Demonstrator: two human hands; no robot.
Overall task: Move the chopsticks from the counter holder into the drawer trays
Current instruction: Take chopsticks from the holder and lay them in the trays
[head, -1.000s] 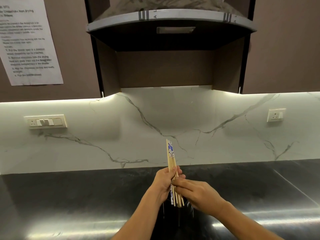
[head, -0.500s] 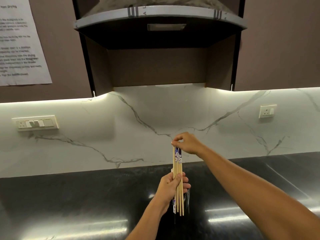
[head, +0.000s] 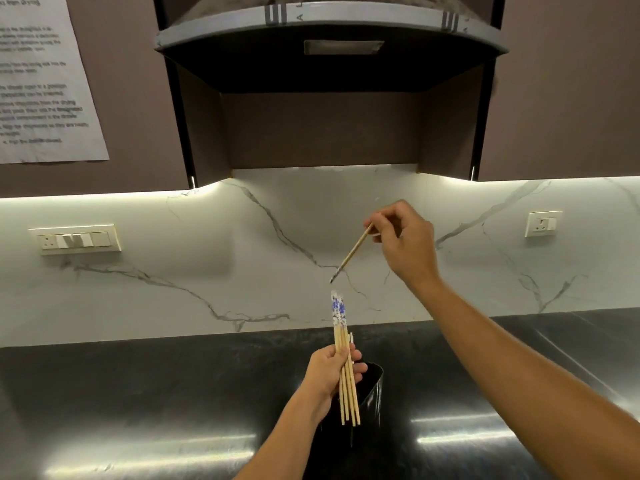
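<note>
Left hand [head: 330, 375] fist-gripped around bundle of pale wooden chopsticks with blue-patterned tops [head: 343, 362], held upright just above the black glossy holder [head: 367, 393] on the dark polished counter [head: 138, 393]. Right hand [head: 403, 242], at 1 o'clock from bundle, pinches a single wooden chopstick [head: 353, 252], tip angled toward 7 o'clock, clear of the bundle.

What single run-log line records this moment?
left hand: grips bundle of wooden chopsticks | right hand: holds single wooden chopstick | black counter holder: below bundle
</note>
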